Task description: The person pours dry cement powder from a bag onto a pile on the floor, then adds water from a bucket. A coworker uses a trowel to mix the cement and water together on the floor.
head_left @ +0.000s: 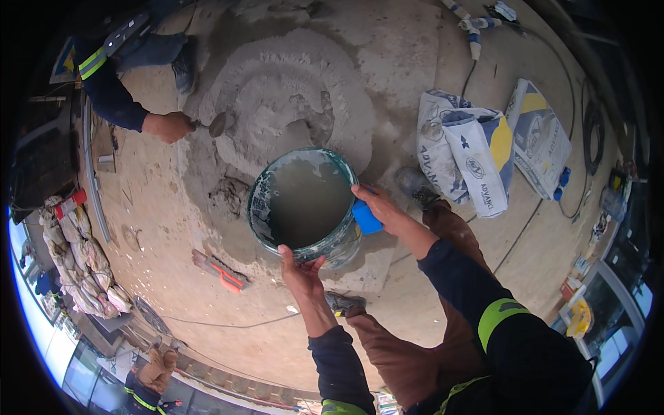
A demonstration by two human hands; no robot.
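I hold a see-through bucket (266, 200) of murky grey water over the floor. My left hand (299, 266) grips its near rim from below. My right hand (377, 204) grips the right rim beside the bucket's blue handle grip (366, 218). Beyond the bucket lies a ring-shaped heap of grey cement mix (277, 90) with a hollow in its middle. Another person's hand (168, 126), in a dark blue sleeve, holds a trowel (216, 124) at the heap's left edge.
Cement sacks (470, 149) lie on the floor to the right, with cables around them. An orange-handled float (221, 271) lies left of my feet. A pile of empty sacks (79, 256) sits far left. Another person (155, 377) crouches at the lower left.
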